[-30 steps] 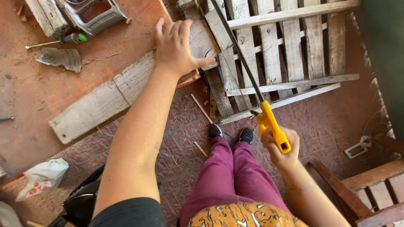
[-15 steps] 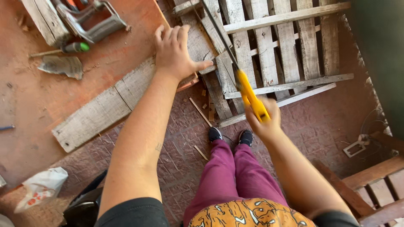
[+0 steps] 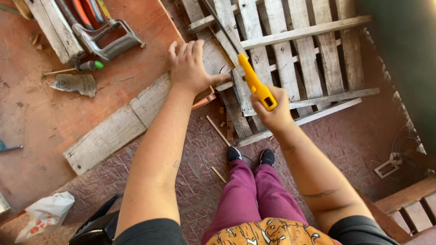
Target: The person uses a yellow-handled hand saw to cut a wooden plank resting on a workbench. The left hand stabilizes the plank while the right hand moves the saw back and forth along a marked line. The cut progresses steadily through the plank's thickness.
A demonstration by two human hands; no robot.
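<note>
1. Sawing is under way in the head view: the right hand (image 3: 272, 111), just right of centre, is closed in a full grip around the yellow handle of a handsaw (image 3: 254, 84), whose dark blade runs up and left toward the top edge of the frame.

2. Near the upper middle, the left hand (image 3: 190, 68) lies flat and open, fingers spread, pressing on a weathered grey plank (image 3: 136, 115). It grips nothing; it only bears down on the wood.

3. That plank runs diagonally from the lower left up to the hand, resting on the reddish desk (image 3: 36, 118) that fills the left of the frame, with its upper end at the desk's edge.

4. The blade meets the wood just right of the left thumb. How deep the cut goes cannot be told, since blade and hand cover it. The plank looks to be in one piece, so in my judgement the cut is begun but not finished.

5. Small offcuts and splinters (image 3: 218, 129) lie on the brick floor below the desk edge, near the person's dark shoes.

6. A slatted pallet (image 3: 318, 50) fills the upper right.

7. On the desk at upper left sit a grey metal clamp (image 3: 106, 38) and a green-handled screwdriver (image 3: 88, 66), both well apart from the hands and untouched.
</note>
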